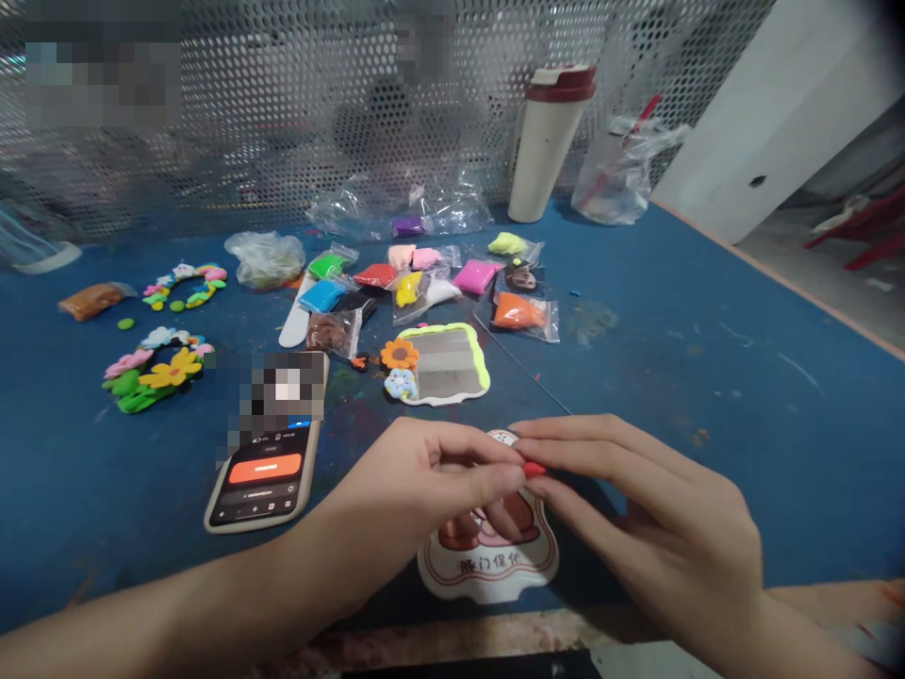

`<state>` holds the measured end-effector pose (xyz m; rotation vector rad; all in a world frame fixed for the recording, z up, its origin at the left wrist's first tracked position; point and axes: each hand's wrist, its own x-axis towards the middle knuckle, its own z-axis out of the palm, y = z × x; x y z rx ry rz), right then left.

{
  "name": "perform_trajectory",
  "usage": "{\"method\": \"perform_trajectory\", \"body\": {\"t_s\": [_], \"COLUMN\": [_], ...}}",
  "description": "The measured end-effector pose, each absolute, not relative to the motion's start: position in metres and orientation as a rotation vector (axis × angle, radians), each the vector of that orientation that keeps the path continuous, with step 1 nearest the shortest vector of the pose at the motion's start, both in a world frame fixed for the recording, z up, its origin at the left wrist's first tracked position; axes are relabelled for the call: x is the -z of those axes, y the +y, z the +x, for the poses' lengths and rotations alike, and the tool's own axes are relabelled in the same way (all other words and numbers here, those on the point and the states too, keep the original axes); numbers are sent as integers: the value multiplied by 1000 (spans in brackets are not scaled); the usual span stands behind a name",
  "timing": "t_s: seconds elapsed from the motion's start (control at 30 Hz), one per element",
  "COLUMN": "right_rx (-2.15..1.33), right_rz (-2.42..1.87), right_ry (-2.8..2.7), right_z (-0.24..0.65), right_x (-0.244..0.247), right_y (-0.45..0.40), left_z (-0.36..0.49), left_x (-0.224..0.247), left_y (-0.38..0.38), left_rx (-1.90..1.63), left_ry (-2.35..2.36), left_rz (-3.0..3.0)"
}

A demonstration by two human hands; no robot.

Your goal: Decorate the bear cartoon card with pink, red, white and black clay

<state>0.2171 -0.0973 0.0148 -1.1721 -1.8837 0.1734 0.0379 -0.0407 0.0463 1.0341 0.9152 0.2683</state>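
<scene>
Between the fingertips of both hands is a small piece of red clay (534, 469). My left hand (452, 467) pinches it from the left with thumb and forefinger. From the right, my right hand (650, 509) presses it with its thumb and fingers. Below them lies a white wavy-edged card (487, 587) with a printed cartoon and Chinese characters, partly covered by my left hand. Just beyond sits a mirror (445, 363) with yellow-green clay along its top and right edge. An orange clay flower (400, 354) and a light blue clay flower (402, 384) decorate its left side.
Several bags of coloured clay, including an orange one (519, 311), lie mid-table. A phone (265, 471) and two flower-decorated rings, the nearer one (159, 368), are left. A thin metal rod (523, 366) lies behind my hands. A cup (548, 146) stands by the perforated metal panel (283, 123).
</scene>
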Motion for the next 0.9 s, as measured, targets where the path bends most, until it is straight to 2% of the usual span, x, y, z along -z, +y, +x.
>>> {"method": "perform_trajectory", "body": {"t_s": [0.9], "right_rx": [-106], "right_rz": [-1185], "right_ry": [-1907], "right_z": [216], "right_x": [-15], "right_y": [-96], "left_z": [40], "left_x": [-42], "left_y": [-40], "left_rx": [-294], "left_ry": [982], "left_rz": [1050]}}
